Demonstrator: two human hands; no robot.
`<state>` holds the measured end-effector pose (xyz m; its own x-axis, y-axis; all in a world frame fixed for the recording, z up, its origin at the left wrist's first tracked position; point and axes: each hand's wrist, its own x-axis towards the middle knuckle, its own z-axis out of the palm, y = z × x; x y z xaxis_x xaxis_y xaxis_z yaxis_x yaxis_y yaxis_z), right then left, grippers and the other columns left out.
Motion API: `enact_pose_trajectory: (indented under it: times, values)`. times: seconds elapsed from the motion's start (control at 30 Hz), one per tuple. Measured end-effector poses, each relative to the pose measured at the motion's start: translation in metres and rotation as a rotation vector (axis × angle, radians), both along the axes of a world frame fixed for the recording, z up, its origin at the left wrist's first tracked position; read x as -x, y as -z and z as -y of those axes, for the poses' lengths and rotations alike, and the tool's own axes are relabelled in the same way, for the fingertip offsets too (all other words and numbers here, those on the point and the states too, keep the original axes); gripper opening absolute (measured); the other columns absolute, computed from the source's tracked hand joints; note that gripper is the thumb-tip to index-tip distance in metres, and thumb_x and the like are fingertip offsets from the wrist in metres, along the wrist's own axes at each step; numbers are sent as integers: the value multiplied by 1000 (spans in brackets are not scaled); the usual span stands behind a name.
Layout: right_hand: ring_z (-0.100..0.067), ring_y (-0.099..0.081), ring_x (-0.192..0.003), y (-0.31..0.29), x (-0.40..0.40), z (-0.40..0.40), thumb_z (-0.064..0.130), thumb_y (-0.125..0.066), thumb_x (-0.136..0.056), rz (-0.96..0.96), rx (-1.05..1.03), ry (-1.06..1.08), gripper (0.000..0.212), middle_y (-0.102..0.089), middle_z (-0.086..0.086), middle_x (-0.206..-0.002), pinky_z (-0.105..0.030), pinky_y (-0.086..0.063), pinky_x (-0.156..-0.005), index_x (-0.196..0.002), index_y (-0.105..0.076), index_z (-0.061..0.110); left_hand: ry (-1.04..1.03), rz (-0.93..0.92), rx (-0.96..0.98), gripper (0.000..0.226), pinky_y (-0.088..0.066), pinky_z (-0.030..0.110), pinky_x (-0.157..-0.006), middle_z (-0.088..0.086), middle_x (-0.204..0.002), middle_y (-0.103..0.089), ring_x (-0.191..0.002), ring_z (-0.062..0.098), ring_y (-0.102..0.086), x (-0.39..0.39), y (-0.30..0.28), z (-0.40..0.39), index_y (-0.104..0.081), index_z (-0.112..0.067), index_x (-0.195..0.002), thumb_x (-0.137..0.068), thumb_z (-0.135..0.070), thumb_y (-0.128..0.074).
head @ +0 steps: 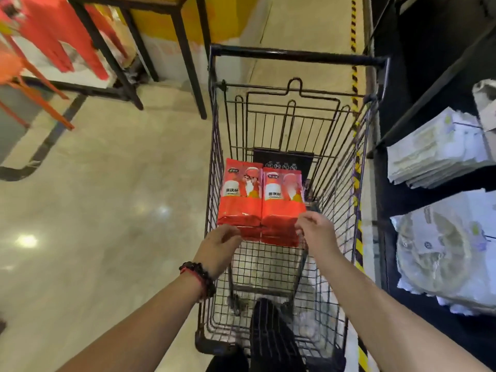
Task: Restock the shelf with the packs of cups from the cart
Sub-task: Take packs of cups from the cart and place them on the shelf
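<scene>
Two red packs of cups lie side by side in the black wire cart [346,167], the left pack [240,200] and the right pack [283,205]. My left hand [218,249], with a bead bracelet on the wrist, touches the near end of the left pack, fingers curled around its edge. My right hand [318,232] pinches the near right corner of the right pack. Both packs still rest low in the cart basket. The dark shelf [429,84] stands to the right of the cart.
The shelf holds stacks of white plastic-wrapped goods [440,151] on two levels. A black-legged table [185,63] and orange chairs [35,84] stand at the far left. A black item [281,157] lies behind the packs in the cart. Yellow-black floor tape [357,183] runs along the shelf.
</scene>
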<state>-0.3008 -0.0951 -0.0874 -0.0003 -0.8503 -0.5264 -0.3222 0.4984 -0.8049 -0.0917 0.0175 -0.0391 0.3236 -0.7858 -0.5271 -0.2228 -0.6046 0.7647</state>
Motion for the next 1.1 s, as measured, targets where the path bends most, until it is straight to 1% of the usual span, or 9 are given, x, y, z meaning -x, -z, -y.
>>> enact_pose_trajectory:
  times: [0.13, 0.23, 0.3, 0.43, 0.5, 0.6, 0.83, 0.93, 1.1]
  values:
    - [-16, -59, -68, 53, -10, 54, 11, -61, -89, -9, -89, 80, 14, -67, -3, -75, -34, -49, -67, -94, -74, 15, 1, -21, -39, 7, -43, 26, -74, -7, -92, -65, -83, 9, -58, -9, 17, 31, -65, -27, -96, -92, -23, -60]
    - [-19, -60, -76, 84, -18, 84, 18, -65, -86, -82, -116, 82, 11, -68, 0, -87, -34, -47, -71, -92, -74, 17, 4, -13, -69, 20, -48, 29, -77, -4, -96, -68, -87, 11, -62, -14, 32, 48, -66, -30, -97, -81, -39, -58]
    - [-21, -62, -81, 99, -24, 102, 22, -69, -85, -162, -96, 87, 1, -69, -1, -95, -30, -47, -71, -86, -68, 22, 16, 9, -85, 10, -48, 30, -77, 0, -95, -68, -84, 11, -61, -18, 43, 57, -65, -33, -93, -86, -34, -59]
    - [-27, -68, -84, 132, -27, 131, 32, -77, -81, -341, -121, -22, 28, -71, -6, -95, -30, -47, -63, -102, -70, 15, -11, 0, -119, 10, -46, 32, -72, 0, -86, -63, -75, 12, -55, -22, 60, 68, -62, -30, -87, -83, -38, -57]
    - [-30, -70, -97, 150, -25, 138, 36, -84, -77, -282, -225, -44, 51, -72, -11, -106, -36, -56, -79, -118, -67, 12, -34, -8, -147, 21, -44, 29, -68, -7, -82, -60, -72, 8, -54, -24, 66, 69, -63, -29, -88, -76, -44, -54]
    - [-31, -67, -109, 165, -21, 136, 37, -93, -67, -172, -400, -21, 83, -67, -12, -122, -46, -55, -97, -134, -53, 9, -68, -17, -171, 31, -41, 27, -66, -17, -74, -57, -64, -3, -51, -25, 74, 66, -63, -18, -91, -76, -43, -53]
    - [-26, -74, -86, 159, -10, 128, 29, -94, -66, 10, -481, 67, 60, -76, -10, -100, -38, -61, -78, -118, -69, 11, -146, -123, -200, 21, -49, 30, -76, -17, -76, -62, -75, 4, -59, -27, 82, 63, -67, -30, -88, -73, -42, -57]
    - [-26, -74, -91, 136, 2, 103, 28, -90, -72, 78, -472, 124, 57, -76, -9, -103, -41, -60, -85, -122, -67, 13, -194, -198, -182, 27, -48, 27, -78, -16, -84, -67, -89, 8, -64, -23, 75, 67, -68, -28, -93, -73, -43, -60]
    - [-23, -72, -106, 80, 12, 37, 37, -88, -70, 215, -375, 92, 68, -76, -3, -114, -46, -52, -101, -130, -59, 21, -153, -301, -148, 48, -50, 29, -79, -10, -110, -66, -104, 8, -62, -15, 60, 74, -54, -35, -123, -78, -44, -68]
